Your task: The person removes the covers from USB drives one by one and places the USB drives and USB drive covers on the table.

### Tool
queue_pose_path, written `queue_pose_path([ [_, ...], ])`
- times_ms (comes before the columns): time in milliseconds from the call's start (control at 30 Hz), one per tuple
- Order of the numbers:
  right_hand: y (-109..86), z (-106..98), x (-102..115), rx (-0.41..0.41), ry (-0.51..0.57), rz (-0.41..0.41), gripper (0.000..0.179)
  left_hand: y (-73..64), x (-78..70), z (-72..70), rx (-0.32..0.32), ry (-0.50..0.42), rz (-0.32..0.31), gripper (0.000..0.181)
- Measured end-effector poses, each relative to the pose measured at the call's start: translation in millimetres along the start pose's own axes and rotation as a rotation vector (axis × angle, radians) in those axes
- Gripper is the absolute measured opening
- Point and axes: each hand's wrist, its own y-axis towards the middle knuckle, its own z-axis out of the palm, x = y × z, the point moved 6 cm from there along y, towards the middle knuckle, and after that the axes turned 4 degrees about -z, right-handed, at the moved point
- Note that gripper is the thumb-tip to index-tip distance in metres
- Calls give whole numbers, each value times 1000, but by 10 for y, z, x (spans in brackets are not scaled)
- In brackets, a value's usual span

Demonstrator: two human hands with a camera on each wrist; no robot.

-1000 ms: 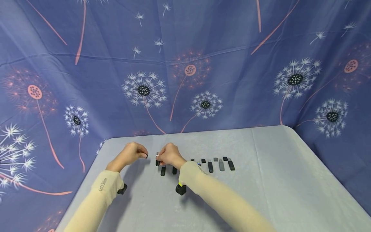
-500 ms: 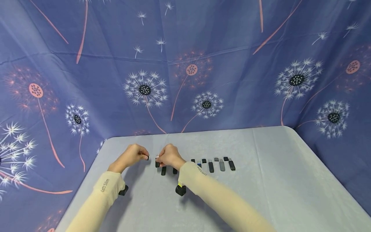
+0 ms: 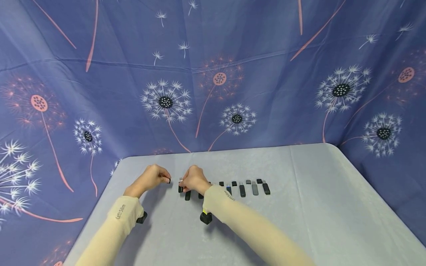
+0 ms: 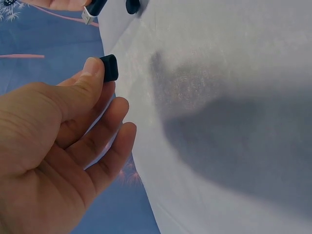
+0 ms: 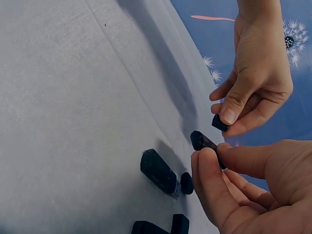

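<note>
My left hand pinches a small black USB stick cap between thumb and index finger, the other fingers loosely bent. Just to the right, my right hand holds a black USB stick between thumb and fingers, its metal plug bare. A short gap separates cap and stick, both held up over the table. Under the right hand lies another black USB stick, with a small dark cap by its plug end. The right hand and sleeve hide part of the row of sticks.
To the right, a row of uncapped sticks continues: one with a blue plug, a dark one, a grey one and a black one. Small caps lie behind them on the pale cloth-covered table. A patterned blue curtain surrounds it.
Both hands have sunk very slightly toward the near side, keeping their grip on the cap and the USB stick. The sticks and caps on the table have not moved.
</note>
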Motion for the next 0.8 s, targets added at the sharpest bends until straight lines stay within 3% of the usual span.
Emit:
queue_pose_path([
  [333,39,64,-52,14,19,53,15,-31,13,58,15,0,-20,5],
  [800,23,171,-54,-5,2,35,19,-45,50,111,18,-16,15,4],
])
